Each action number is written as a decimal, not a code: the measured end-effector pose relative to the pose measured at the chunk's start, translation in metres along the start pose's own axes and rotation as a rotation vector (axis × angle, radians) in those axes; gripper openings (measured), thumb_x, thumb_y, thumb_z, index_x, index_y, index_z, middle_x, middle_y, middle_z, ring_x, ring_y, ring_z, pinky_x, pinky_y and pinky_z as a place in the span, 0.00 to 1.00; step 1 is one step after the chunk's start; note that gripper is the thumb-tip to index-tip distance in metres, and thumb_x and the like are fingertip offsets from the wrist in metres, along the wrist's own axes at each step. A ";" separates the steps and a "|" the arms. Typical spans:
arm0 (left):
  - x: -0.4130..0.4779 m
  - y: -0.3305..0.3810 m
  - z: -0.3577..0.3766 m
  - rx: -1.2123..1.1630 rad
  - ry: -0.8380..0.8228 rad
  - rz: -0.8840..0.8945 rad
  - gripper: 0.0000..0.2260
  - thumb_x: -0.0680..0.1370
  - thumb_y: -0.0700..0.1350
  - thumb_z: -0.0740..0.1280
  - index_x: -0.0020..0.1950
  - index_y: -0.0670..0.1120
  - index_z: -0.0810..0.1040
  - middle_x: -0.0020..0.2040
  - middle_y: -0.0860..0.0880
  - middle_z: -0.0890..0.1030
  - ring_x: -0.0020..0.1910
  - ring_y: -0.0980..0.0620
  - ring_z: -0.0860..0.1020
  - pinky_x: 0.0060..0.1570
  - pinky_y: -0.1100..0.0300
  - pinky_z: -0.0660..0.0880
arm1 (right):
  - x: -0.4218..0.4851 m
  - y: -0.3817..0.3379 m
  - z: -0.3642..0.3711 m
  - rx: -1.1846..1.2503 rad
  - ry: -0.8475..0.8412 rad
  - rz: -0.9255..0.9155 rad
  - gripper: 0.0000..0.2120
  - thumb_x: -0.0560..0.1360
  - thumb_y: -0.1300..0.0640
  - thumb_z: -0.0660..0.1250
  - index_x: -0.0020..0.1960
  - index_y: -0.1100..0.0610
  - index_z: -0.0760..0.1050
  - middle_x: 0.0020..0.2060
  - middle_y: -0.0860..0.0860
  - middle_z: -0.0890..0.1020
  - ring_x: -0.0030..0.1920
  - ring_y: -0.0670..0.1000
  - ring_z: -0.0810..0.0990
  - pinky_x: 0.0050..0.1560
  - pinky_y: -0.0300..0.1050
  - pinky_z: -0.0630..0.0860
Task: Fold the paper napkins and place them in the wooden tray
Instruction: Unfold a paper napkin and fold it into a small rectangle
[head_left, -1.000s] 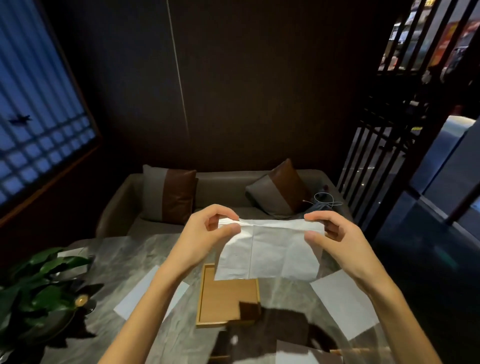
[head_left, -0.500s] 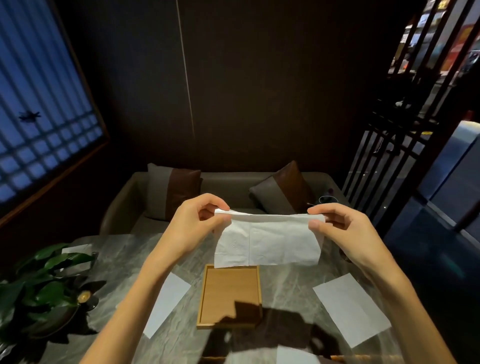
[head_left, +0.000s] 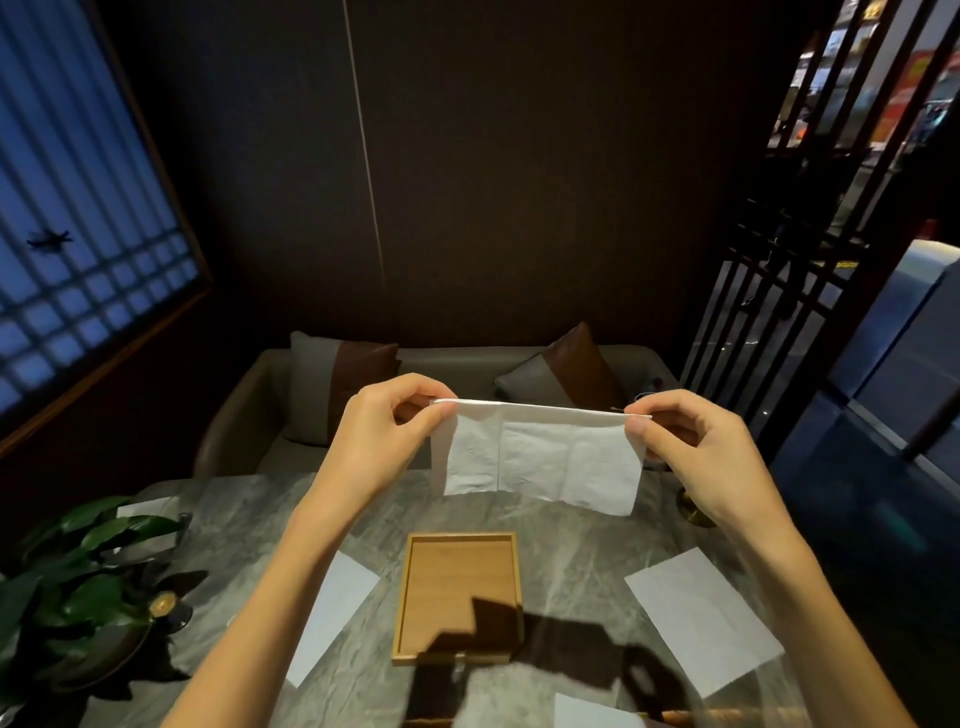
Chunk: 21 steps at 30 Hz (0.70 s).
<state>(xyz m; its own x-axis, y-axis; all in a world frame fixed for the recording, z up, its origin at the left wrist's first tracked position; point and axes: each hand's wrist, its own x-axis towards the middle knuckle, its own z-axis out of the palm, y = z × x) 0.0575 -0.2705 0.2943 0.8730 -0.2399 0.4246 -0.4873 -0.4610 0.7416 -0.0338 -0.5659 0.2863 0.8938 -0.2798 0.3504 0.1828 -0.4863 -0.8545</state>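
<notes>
Both hands, left (head_left: 379, 436) and right (head_left: 696, 452), are pinching one crinkly white napkin (head_left: 540, 457) in a tight grip; three flat napkins are lying around one square wooden tray (head_left: 457, 597) on the marbled tabletop (head_left: 571, 561).

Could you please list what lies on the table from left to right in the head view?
Plant → flat napkin beside the left forearm → wooden tray → flat napkin on the right.
</notes>
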 end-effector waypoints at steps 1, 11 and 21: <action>0.000 0.001 -0.001 0.005 0.002 0.008 0.04 0.78 0.47 0.71 0.50 0.57 0.82 0.45 0.65 0.81 0.49 0.66 0.80 0.40 0.71 0.76 | 0.000 0.000 -0.001 -0.009 0.006 -0.008 0.07 0.77 0.54 0.71 0.48 0.42 0.80 0.46 0.33 0.83 0.51 0.36 0.81 0.50 0.42 0.83; 0.003 0.006 0.003 0.097 0.092 0.041 0.08 0.77 0.46 0.73 0.45 0.59 0.79 0.45 0.63 0.76 0.51 0.67 0.75 0.39 0.78 0.74 | 0.009 -0.023 0.003 -0.139 0.121 -0.172 0.06 0.78 0.55 0.69 0.51 0.45 0.78 0.48 0.38 0.81 0.54 0.41 0.80 0.51 0.36 0.77; 0.004 0.025 0.013 0.174 -0.382 0.145 0.29 0.75 0.59 0.72 0.74 0.60 0.67 0.73 0.57 0.71 0.73 0.60 0.68 0.71 0.57 0.66 | 0.040 -0.099 0.014 -0.509 -0.512 -0.416 0.04 0.78 0.53 0.69 0.52 0.46 0.79 0.48 0.40 0.81 0.51 0.39 0.79 0.50 0.33 0.74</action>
<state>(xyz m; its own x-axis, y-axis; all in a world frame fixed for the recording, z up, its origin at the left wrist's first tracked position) 0.0488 -0.2941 0.3072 0.7559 -0.5961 0.2708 -0.6233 -0.5286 0.5763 -0.0103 -0.5176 0.3793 0.8926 0.3567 0.2759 0.4414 -0.8162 -0.3727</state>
